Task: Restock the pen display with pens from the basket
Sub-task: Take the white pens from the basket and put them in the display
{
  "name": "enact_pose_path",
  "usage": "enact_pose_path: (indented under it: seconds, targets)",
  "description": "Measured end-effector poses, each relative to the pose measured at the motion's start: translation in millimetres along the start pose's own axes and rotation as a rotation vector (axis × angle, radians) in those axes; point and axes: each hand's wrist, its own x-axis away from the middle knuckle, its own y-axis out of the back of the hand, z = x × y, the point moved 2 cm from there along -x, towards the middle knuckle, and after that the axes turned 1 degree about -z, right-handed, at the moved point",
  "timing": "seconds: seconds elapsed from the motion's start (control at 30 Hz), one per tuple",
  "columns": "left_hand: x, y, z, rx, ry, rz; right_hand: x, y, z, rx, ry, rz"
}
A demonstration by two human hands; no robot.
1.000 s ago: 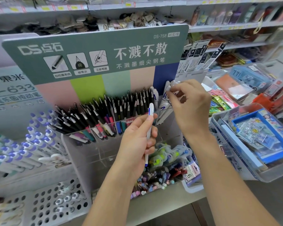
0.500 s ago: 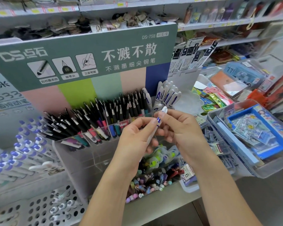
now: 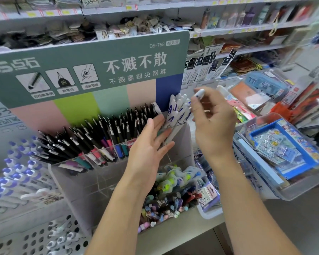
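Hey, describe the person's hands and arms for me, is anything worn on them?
Both arms are bare as far as the frame shows: no sleeves, gloves, watch or bracelets visible. The left hand and right hand show no rings from this angle.

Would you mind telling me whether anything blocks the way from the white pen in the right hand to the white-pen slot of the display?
Nothing visible does. The right hand pinches the white pen just right of the white pens already standing in the display's rightmost slot. The left hand, open, rests lower left against the display, beside that slot.
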Motion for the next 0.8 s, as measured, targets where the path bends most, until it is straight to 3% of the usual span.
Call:
enact_pose_path:
  seconds: [0.2,0.33,0.47,0.6,0.8]
  targets:
    - [9.5,7.8,-1.4,0.031,-0.021,-0.115,3.8,-20.2,-7.2,0.127,0.018,0.174]
    - [13.6,14.3,-4.6,0.0,-0.009,-0.204,6.7,-27.9,-8.7,0.245,0.162,0.162]
    - [14.7,18.7,-6.9,-0.032,-0.001,-0.228,6.3,-29.7,-9.3,0.312,0.18,0.147]
    - [15.5,21.1,-8.8,-0.036,-0.001,-0.2,11.2,-22.0,-9.9,0.261,0.082,0.132]
    - [18.5,1.0,8.3,-0.035,0.053,-0.066,38.7,25.6,-13.6,0.168,-0.184,-0.032]
